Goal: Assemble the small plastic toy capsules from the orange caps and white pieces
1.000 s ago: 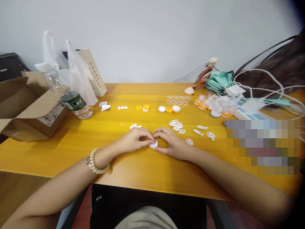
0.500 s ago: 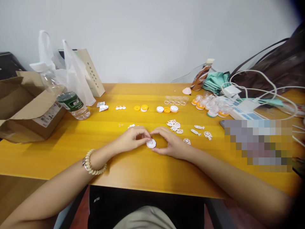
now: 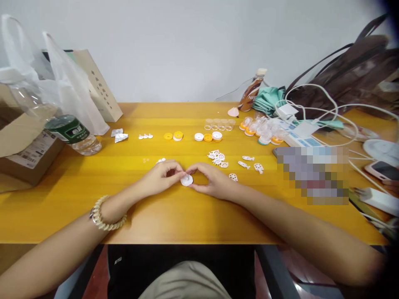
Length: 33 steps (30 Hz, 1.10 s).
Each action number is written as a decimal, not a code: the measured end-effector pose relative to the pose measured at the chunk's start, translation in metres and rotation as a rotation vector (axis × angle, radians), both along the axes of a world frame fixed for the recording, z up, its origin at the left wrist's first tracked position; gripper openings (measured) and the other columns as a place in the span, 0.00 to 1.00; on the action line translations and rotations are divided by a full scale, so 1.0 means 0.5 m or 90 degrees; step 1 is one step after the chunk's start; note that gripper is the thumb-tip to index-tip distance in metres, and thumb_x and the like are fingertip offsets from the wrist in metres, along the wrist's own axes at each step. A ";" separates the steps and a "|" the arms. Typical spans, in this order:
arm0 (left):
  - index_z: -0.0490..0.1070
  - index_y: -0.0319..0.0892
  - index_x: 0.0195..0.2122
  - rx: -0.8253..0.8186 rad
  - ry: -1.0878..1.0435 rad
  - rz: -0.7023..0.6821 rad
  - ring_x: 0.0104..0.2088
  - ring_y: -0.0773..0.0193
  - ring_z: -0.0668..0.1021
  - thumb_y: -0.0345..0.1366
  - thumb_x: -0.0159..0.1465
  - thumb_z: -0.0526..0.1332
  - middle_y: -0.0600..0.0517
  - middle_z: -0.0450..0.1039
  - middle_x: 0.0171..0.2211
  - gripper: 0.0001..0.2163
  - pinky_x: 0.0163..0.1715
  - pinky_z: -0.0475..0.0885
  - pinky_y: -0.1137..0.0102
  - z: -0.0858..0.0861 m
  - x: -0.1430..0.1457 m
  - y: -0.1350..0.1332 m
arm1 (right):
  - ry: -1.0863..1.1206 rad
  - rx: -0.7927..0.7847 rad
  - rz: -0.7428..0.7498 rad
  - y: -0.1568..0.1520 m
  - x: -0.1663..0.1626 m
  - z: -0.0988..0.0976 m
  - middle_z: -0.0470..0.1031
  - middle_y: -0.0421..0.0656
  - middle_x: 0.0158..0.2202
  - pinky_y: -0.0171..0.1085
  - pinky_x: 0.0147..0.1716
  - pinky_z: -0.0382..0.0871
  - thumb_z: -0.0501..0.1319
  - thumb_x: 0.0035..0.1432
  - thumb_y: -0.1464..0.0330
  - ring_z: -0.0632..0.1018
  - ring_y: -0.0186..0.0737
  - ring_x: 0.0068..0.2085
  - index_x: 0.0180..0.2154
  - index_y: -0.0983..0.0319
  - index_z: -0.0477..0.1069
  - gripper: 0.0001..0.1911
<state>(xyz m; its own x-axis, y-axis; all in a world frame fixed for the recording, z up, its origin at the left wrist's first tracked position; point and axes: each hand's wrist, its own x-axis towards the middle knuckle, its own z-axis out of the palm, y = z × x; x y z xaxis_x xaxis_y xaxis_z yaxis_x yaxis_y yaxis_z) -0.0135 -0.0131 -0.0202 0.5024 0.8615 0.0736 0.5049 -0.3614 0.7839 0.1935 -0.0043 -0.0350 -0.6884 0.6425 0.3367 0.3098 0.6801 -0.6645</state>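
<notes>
The left hand (image 3: 162, 177) pinches a small white disc (image 3: 187, 181) at its far left edge, with thumb and forefinger pressed together on it. The right hand (image 3: 213, 181) makes an open arch, and its thumb and forefinger appear to grip the same disc from the right, one at the far edge and one at the near edge. From my distant place I cannot tell whether the disc touches the table (image 3: 193, 220) or is held a little above it. It is tilted so that I see its upper face, but the fine shape on this face is too small for me to read.

I judge that the step in hand is the fitting or adjusting of this disc between the fingertips. In my opinion, the next move calls for a light and even pressure from both sides, because such a thin rim may slip easily.

Just beyond the left hand lie some small white pieces (image 3: 161, 160), partly hidden by it. Beyond the right hand there is a heap of white wheel-shaped pieces (image 3: 215, 156), and one loose wheel-shaped piece (image 3: 233, 177) lies nearer to this hand. Farther away stand a row of white and orange rings (image 3: 208, 137) and, behind them to the right, clear cups (image 3: 220, 124).
</notes>
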 end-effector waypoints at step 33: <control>0.69 0.42 0.38 0.126 0.121 -0.045 0.37 0.65 0.73 0.39 0.64 0.54 0.51 0.72 0.36 0.08 0.39 0.67 0.69 0.022 -0.027 -0.017 | 0.003 0.024 0.013 0.004 0.000 0.000 0.75 0.45 0.38 0.38 0.41 0.69 0.62 0.52 0.70 0.75 0.39 0.39 0.39 0.63 0.67 0.10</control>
<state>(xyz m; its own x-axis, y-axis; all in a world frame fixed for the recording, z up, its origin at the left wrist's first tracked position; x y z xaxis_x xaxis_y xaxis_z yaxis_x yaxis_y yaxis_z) -0.0271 -0.0217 -0.0093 0.5820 0.8017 0.1358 0.6037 -0.5379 0.5884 0.1933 -0.0023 -0.0350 -0.6991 0.6152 0.3643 0.2927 0.7112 -0.6392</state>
